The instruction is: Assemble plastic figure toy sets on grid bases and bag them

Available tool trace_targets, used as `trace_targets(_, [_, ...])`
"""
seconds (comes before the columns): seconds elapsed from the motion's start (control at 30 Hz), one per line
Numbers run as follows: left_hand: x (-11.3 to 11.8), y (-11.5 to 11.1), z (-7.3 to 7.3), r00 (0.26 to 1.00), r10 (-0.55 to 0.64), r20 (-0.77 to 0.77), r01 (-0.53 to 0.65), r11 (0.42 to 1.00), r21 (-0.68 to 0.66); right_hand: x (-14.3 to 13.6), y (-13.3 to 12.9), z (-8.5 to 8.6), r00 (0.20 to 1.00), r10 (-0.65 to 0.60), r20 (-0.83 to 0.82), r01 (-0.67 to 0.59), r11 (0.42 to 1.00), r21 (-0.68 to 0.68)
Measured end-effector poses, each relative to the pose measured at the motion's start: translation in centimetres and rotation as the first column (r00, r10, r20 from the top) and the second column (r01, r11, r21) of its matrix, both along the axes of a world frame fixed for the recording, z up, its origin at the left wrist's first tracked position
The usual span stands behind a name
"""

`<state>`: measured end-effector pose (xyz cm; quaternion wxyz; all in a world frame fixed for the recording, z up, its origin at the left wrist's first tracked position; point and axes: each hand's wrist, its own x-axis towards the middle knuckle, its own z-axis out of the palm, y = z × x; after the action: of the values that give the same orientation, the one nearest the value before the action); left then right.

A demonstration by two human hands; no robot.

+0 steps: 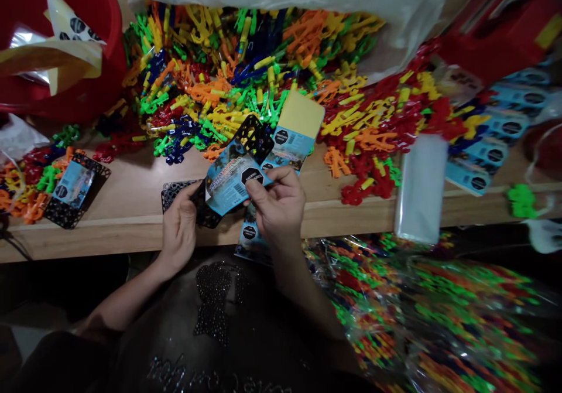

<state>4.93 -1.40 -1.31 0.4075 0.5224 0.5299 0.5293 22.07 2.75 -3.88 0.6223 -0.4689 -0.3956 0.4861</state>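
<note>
My right hand (pixel 281 202) pinches a blue printed label (pixel 232 179) with a black octagon mark, thumb on top. Closed on the edge of a black perforated plastic tray (pixel 211 214) is my left hand (pixel 180 223), and the label overlaps that tray. Just beyond, a second black lattice tray (pixel 254 135) lies on the table, partly covered. A yellow-backed stack of blue cards (pixel 302 118) leans beside it. Below my right wrist another blue card (pixel 250 235) hangs at the table edge, half hidden by my arm.
Wrapped colourful plastic figures (pixel 211 88) heap across the wooden table (pixel 118 205). A red tub (pixel 109 41) stands at left, near a labelled black tray (pixel 74 191). At right are clear plastic sleeves (pixel 421 188), blue label strips (pixel 487 153) and, below, filled bags (pixel 439 311).
</note>
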Motion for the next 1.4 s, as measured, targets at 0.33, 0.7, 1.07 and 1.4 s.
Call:
trace_targets(0.33, [0.0,0.1,0.2,0.999,0.013,-0.053,-0.018,0.996,-0.087,-0.5,0.1,0.4,0.967,-0.135,0.218,0.131,0.991,0.034])
trace_targets(0.7, [-0.6,0.0,-1.9,0.997,0.027,0.075,-0.010,0.975,-0.223,-0.6,0.5,-0.1,0.943,-0.186,0.277,0.186,0.982,0.025])
trace_targets(1.07, [-1.0,2.8,0.2,0.968,-0.080,0.240,0.156,0.935,-0.319,-1.2,0.4,-0.3,0.999,-0.008,0.034,0.008,1.000,-0.018])
trace_targets(1.4, [-1.0,1.1,-1.2,0.886,-0.091,0.454,0.307,0.849,-0.429,-0.3,0.9,-1.4,1.000,-0.010,-0.013,0.010,0.999,-0.039])
